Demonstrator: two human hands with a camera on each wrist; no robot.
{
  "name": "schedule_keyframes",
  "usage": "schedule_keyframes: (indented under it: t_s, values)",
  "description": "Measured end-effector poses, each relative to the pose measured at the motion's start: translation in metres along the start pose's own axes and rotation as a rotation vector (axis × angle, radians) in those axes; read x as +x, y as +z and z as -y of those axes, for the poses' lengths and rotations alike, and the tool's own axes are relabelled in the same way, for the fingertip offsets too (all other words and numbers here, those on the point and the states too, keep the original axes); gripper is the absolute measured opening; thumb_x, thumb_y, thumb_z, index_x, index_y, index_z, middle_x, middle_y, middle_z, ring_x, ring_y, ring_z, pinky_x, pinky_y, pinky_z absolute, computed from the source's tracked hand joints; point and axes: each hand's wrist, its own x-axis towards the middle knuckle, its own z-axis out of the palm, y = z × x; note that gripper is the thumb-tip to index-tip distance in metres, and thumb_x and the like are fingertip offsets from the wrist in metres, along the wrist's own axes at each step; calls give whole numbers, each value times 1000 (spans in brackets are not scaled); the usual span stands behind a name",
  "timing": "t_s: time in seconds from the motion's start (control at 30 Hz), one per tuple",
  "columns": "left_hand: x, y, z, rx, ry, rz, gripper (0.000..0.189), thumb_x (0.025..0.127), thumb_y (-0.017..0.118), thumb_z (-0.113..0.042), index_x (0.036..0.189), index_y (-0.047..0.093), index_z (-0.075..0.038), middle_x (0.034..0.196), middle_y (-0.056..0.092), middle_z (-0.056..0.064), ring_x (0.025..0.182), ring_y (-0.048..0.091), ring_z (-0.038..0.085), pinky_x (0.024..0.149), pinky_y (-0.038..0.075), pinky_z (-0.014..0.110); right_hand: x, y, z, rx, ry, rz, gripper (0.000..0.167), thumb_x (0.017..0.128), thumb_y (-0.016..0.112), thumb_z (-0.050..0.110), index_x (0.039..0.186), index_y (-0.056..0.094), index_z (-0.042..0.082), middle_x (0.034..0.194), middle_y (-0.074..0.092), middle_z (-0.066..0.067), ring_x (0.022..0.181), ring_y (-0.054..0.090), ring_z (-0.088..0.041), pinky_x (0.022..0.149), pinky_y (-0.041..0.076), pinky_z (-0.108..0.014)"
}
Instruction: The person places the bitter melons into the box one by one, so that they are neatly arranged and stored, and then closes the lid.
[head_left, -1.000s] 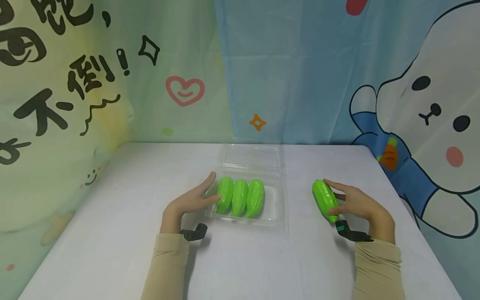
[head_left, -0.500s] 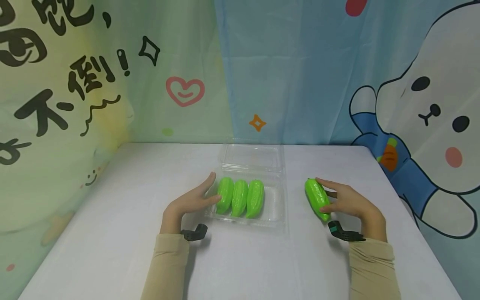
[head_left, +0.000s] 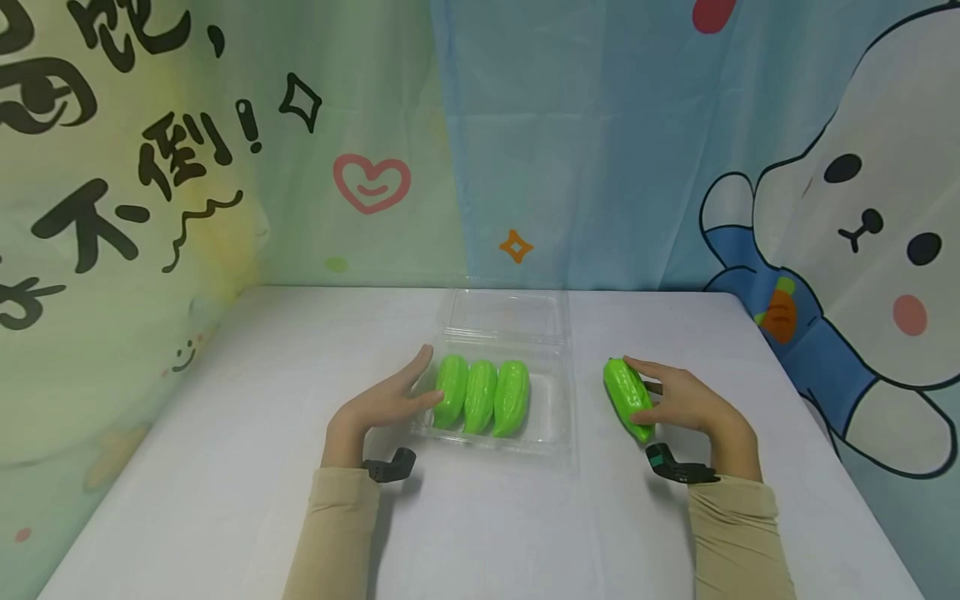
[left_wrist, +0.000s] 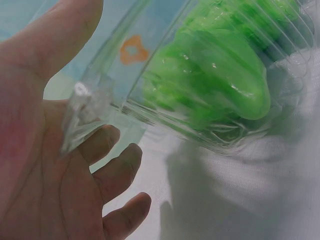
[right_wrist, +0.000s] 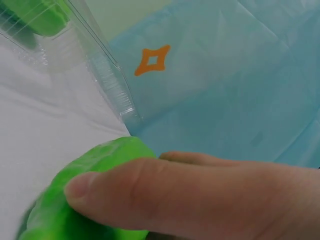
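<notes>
In the head view, my left hand (head_left: 381, 406) holds the left rim of a clear plastic clamshell box (head_left: 551, 417). Its thumb reaches over the edge, and the other fingers lie along the outside. Three glossy green bitter melons (head_left: 480, 398) lie side by side in the box's left part. My right hand (head_left: 684, 400) grips another bitter melon (head_left: 625, 392) to the right of the box, with a gap between. The right wrist view shows the thumb pressed on the gripped bitter melon (right_wrist: 100, 150); the fingers behind it are mostly hidden.
The box's clear lid (head_left: 506, 312) stands open toward the back. Everything is on a white table (head_left: 480, 525). A printed curtain (head_left: 600, 167) hangs behind the back edge. A small black camera sits on each wrist.
My right hand has moved left with its bitter melon, nearer to the box. The left hand, the box and the three bitter melons inside have stayed in place.
</notes>
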Motion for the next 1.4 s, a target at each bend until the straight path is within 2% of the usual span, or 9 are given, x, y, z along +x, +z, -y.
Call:
schedule_keyframes:
  t_s: [0.47, 0.7, 0.9, 1.2, 1.4]
  values:
    - [2, 1, 3, 7, 1, -2, 93, 92, 53, -53, 153, -3, -12, 161, -5, 4, 148, -1, 22, 121, 9, 43, -2, -4, 10, 51, -28, -31, 94, 77, 77, 29, 152, 23, 11, 154, 26, -23, 132, 39, -46, 103, 37, -61]
    - [2, 0, 3, 2, 3, -1, 92, 92, 53, -53, 153, -3, -12, 161, -5, 4, 148, -1, 21, 121, 8, 43, -2, -6, 16, 98, -110, -60, 96, 77, 79, 27, 152, 22, 8, 154, 25, -24, 131, 39, -47, 100, 44, -53]
    - [2, 0, 4, 3, -2, -2, 92, 92, 53, -53, 153, -4, -13, 161, -5, 3, 148, -1, 20, 121, 8, 42, 0, -7, 24, 128, -114, -108, 97, 78, 78, 26, 153, 18, 10, 154, 22, -24, 130, 39, -48, 96, 49, -48]
    - [2, 0, 3, -4, 0, 0, 92, 92, 53, -53, 153, -3, -13, 161, -5, 3, 148, -2, 21, 121, 8, 43, 11, 3, 36, 204, -149, -102, 100, 78, 78, 24, 154, 13, 18, 155, 19, -22, 132, 38, -47, 96, 49, -45]
    - [1, 0, 3, -4, 0, 1, 92, 92, 53, -52, 153, -3, -13, 161, -5, 3, 148, -2, 20, 121, 8, 42, 13, 9, 50, 235, -176, -98, 96, 78, 78, 19, 153, 18, 15, 155, 21, -19, 133, 36, -47, 97, 48, -45]
